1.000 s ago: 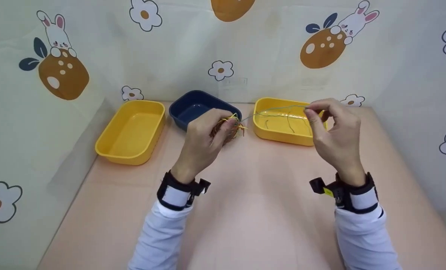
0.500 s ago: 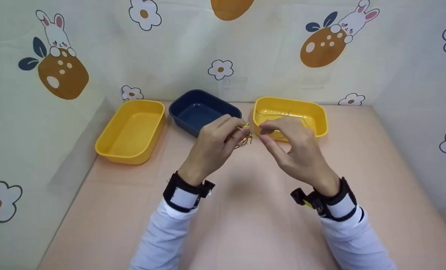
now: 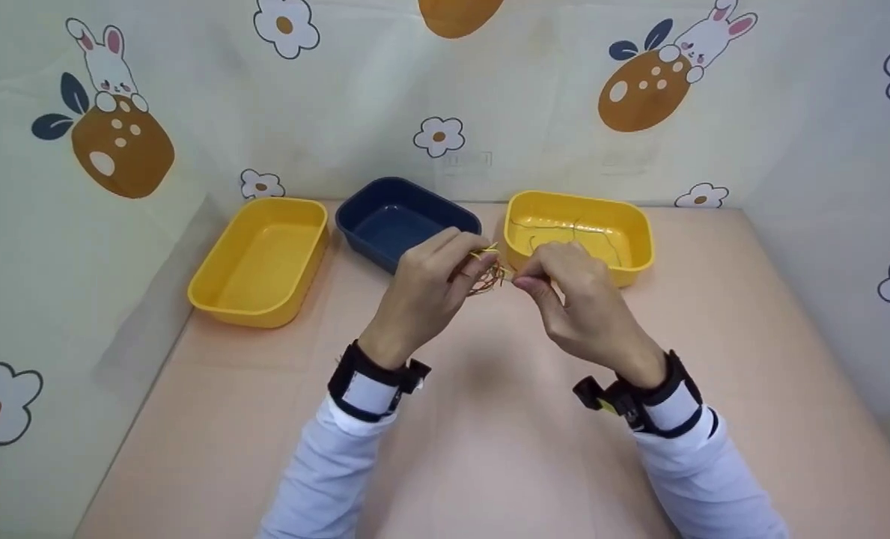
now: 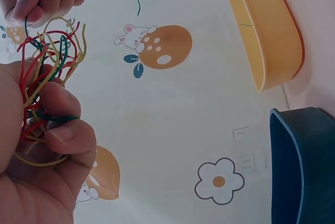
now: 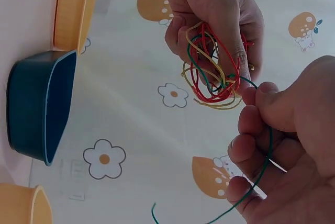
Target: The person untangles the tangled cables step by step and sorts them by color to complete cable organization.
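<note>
Near the centre of the head view, the left hand (image 3: 424, 288) grips a tangled bundle of thin red, yellow and green strands (image 3: 486, 275) — fingers and thumb curled round it, loops spilling out past the knuckles. In the right wrist view the same tangle (image 5: 212, 69) sits at upper centre. The right hand (image 3: 572, 296), just right of the bundle, pinches a single thin green strand (image 5: 251, 179) between thumb and fingertips; the strand runs from the tangle down through the fingers to a loose end at the frame's bottom.

Behind the hands stand three rectangular plastic trays: a yellow one (image 3: 224, 288) at left, a dark blue one (image 3: 362, 224) in the middle, and a yellow one (image 3: 635, 247) at right — with a few thin strands lying in it.
</note>
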`<state>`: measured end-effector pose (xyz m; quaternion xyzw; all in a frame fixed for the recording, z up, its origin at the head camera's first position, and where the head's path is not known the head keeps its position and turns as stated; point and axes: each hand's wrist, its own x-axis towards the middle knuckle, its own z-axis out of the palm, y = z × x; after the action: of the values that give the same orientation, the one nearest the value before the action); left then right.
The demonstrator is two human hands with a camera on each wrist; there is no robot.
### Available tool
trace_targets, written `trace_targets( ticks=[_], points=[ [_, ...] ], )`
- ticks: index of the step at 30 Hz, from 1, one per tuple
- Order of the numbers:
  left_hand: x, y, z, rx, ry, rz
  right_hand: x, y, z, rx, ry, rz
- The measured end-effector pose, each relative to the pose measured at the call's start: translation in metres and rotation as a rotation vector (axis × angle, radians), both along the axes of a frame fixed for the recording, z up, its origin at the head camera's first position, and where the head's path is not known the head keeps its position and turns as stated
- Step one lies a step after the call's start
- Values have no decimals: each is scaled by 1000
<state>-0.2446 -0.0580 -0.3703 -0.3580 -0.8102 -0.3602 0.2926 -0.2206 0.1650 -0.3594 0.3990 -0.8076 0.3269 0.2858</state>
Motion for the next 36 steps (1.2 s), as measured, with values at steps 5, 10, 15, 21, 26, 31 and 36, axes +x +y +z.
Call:
trace_targets(
  ticks=[5,10,15,21,26,31,36],
  points=[
    [-2,-2,0,22,-11,29,1,0,-1,39,15,10],
    [-5,-6,0,75,-19,56,2,2,1,44,3,11],
    [-7,-6,0,107,5,83,2,5,2,43,-8,1],
    [-9,-5,-2,131,28,140,2,9,4,14,-27,21],
    [-14,-16,-3,168,42,195,3,16,9,-72,-76,60],
    [-17,-25,-3,195,61,220,0,26,15,-147,-82,37],
    [-17,-26,-2,194,56,216,-4,36,18,-151,-101,-4]
  ],
)
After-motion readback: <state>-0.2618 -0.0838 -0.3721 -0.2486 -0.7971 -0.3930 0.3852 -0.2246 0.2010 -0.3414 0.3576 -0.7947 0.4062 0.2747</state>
